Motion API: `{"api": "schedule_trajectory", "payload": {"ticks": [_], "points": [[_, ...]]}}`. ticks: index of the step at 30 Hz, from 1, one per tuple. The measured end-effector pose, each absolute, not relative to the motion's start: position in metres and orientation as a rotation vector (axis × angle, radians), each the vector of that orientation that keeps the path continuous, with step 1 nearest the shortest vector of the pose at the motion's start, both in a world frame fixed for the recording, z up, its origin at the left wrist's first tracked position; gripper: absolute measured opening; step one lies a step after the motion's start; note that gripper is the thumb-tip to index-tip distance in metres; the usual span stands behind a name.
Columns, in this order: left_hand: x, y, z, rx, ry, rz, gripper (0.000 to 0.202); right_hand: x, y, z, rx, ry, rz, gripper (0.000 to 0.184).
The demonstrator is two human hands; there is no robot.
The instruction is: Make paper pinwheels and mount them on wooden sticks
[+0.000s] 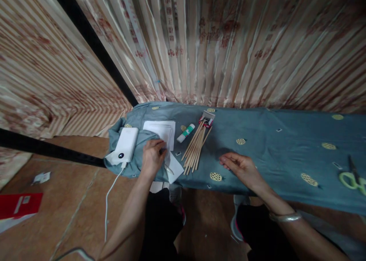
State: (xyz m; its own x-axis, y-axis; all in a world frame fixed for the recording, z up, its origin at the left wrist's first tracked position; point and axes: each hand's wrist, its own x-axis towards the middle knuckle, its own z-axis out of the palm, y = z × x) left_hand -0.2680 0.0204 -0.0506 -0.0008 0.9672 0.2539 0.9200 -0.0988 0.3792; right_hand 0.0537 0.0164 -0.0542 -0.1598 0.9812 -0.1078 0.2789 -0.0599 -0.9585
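The left hand has its fingers curled down beside the white papers at the left of the bench; its fingertips are partly hidden, so whether they are clamped on anything cannot be told. The right hand hangs over the near side of the blue-grey cloth, thumb and fingertips drawn close to each other, though whether they actually meet is unclear. Just right of the left hand lies a loose white sheet, angled toward the near edge, with a small pale pointed object on it. Beyond that hand is a stack of white paper. Between the two hands, nearer the left, a bundle of thin wooden sticks fans slightly, its far ends lying against a small red and white box. A glue stick with a green label lies between the paper stack and the sticks. Further left, a white power bank rests on bunched cloth, a white cable running down from its near end. Well to the right are scissors with pale green handles. A patterned curtain hangs along the far side.
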Motion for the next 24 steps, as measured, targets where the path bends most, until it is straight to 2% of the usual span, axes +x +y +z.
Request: {"api": "schedule_trajectory", "payload": {"ticks": [8,15,24], "points": [[-0.264,0.025,-0.051,2.155,2.088,0.739,0.032,0.052,0.02,-0.056,-1.376,-1.547,1.247,0.034],[-0.259,0.03,-0.042,2.093,2.15,0.798,0.026,0.054,0.017,-0.059,-1.381,-1.605,1.254,0.027],[-0.252,0.029,-0.034,1.956,2.203,0.868,0.019,0.062,0.015,-0.055,-1.402,-1.638,1.194,0.028]]}}
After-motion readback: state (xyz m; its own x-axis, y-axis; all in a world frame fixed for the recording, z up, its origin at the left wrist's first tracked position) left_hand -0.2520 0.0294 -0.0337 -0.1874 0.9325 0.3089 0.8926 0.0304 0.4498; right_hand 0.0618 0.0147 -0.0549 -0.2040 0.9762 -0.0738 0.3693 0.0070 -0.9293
